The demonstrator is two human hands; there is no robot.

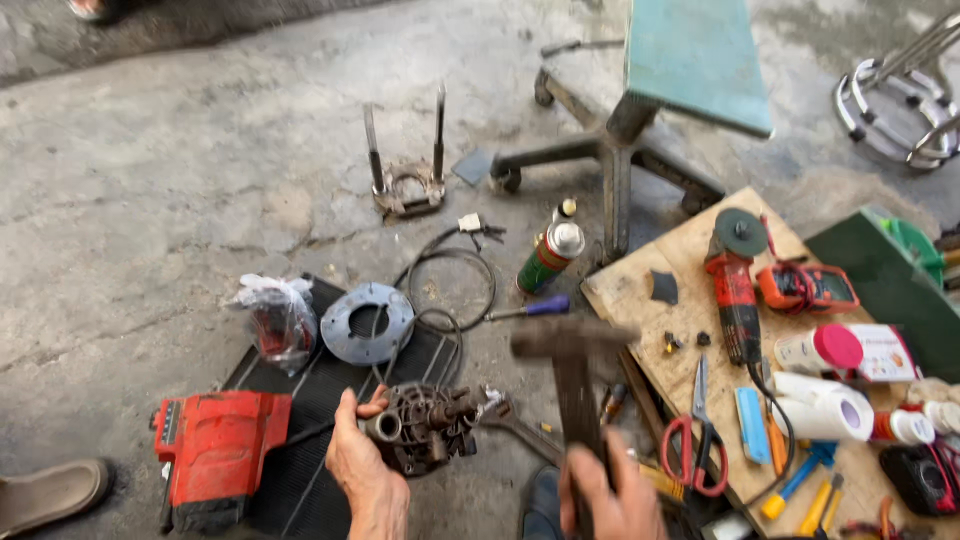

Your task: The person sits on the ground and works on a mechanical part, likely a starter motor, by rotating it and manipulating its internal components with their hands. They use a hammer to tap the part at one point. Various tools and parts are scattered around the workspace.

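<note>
Left hand (362,470) at 7 o'clock, fingers wrapped around a dark metal motor part (425,427), which rests on a black ribbed mat (305,480) on the concrete floor. Right hand (612,497) at 6 o'clock, fist closed on the handle of a hammer (572,352), head raised and blurred, at 3 o'clock of the motor part. Red housing (215,450) at 9 o'clock of the left hand. Grey ring (366,322) at 11 o'clock. Red-handled scissors (695,440) on wooden board (640,290) at 3 o'clock. Spray can (548,257) at 12 o'clock.
</note>
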